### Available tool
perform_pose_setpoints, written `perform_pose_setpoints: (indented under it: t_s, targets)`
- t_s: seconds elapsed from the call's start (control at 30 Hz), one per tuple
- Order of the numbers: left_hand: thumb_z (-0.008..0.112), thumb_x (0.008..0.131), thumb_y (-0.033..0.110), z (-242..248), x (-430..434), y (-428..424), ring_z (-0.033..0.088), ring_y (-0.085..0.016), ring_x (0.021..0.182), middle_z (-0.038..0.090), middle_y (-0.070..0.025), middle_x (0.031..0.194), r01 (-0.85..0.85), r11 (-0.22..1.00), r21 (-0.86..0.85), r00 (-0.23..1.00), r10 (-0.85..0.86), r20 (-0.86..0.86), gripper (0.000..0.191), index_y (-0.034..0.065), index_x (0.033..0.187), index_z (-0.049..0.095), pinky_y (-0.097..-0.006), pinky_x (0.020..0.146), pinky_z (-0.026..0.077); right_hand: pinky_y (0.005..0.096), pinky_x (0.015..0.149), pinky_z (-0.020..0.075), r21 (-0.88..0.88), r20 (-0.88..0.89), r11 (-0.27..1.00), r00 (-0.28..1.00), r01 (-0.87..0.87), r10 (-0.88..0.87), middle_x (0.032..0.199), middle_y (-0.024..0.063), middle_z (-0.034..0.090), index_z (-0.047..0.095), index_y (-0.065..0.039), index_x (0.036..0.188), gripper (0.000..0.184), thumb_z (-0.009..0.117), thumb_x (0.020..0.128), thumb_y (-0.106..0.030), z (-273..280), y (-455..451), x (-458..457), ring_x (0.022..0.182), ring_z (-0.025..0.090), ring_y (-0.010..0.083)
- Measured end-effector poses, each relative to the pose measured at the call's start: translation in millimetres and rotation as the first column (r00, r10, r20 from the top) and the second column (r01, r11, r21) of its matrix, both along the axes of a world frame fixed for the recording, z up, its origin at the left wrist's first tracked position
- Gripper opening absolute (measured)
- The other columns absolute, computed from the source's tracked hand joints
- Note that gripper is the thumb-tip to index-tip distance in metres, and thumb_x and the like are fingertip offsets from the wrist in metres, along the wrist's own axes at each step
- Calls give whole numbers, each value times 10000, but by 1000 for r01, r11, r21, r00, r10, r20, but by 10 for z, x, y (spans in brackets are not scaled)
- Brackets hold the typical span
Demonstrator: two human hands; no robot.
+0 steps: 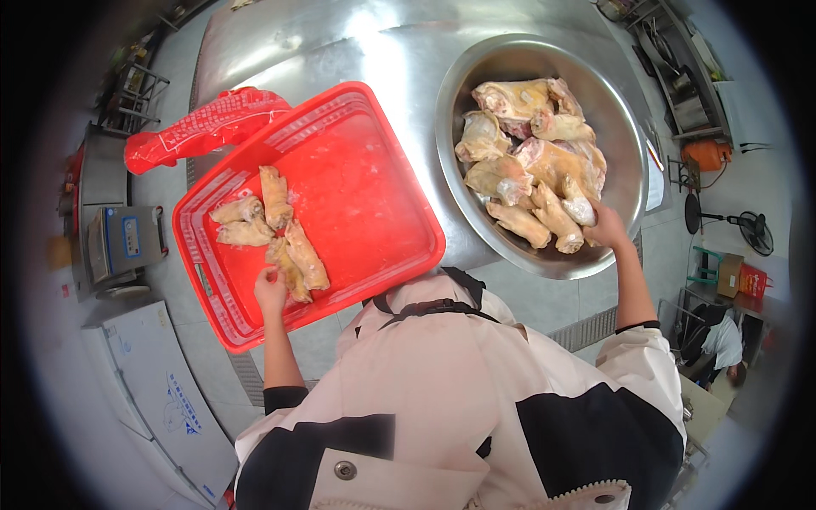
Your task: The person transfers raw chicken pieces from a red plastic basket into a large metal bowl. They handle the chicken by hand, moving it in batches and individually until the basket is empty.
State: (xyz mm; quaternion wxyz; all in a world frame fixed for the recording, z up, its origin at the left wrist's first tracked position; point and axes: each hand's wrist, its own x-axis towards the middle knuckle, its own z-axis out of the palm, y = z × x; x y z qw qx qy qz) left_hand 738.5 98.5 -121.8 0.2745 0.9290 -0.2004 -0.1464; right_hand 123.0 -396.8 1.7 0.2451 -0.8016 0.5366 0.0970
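Observation:
In the red plastic basket (357,191), several pig's trotter pieces (275,197) lie grouped toward the left side. My left hand (271,290) is inside that basket, its fingers curled beside the lowest trotter piece (290,271); no piece is visible in its grasp. To the right, a large stainless steel basin (615,159) holds pale trotters and bigger skin-on meat chunks (554,166). My right hand (605,227) reaches over the basin's near right part. Its fingers close on a trotter with a whitish end (578,207), partly hidden by the fingers.
Both containers rest on a stainless steel table (306,57), the basket overhanging its near edge. A red printed plastic bag (204,131) lies behind the basket. At left stand a machine with a control panel (131,239) and a white chest freezer (166,382). Another person (720,344) is at far right.

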Motion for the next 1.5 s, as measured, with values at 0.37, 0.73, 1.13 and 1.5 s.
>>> perform_pose_setpoints:
  t_s: [0.37, 0.73, 1.13, 1.5]
  targets:
    - [714, 822, 328, 103, -88, -10, 713, -343, 902, 719, -227, 947, -22, 981, 191, 1000, 18, 21, 370, 6, 1004, 720, -426, 806, 555, 458, 899, 523, -359, -145, 933, 988, -2, -54, 1201, 162, 662, 657, -97, 1226, 417, 709, 821, -176, 7, 308, 18, 1057, 642, 376]
    - [814, 676, 436, 156, -43, -422, 703, -341, 1008, 702, -242, 1103, -42, 933, 358, 964, 132, -232, 718, -38, 1185, 637, -415, 841, 557, 290, 597, 480, -324, 485, 941, 871, 97, 77, 835, 95, 672, 718, -44, 1061, 157, 652, 921, -72, 82, 909, 875, 622, 575, 161]
    - [879, 658, 268, -126, 182, -213, 704, -226, 927, 714, -154, 1102, -82, 997, 11, 862, 76, -501, 685, -50, 1212, 633, -354, 771, 565, 257, 670, 507, 4, 651, 1000, 759, 2, -4, 892, 83, 708, 700, 22, 1058, 146, 620, 949, -32, -28, 1369, 1354, 734, 644, 123]
    - [858, 573, 393, -55, 50, -244, 739, -278, 847, 743, -196, 934, -64, 975, 214, 968, 113, -223, 644, -52, 1017, 719, -383, 747, 580, 245, 667, 509, 138, 614, 987, 774, 87, -154, 895, 76, 721, 704, 8, 1081, 163, 605, 961, -41, -11, 1469, 1315, 760, 658, 109]
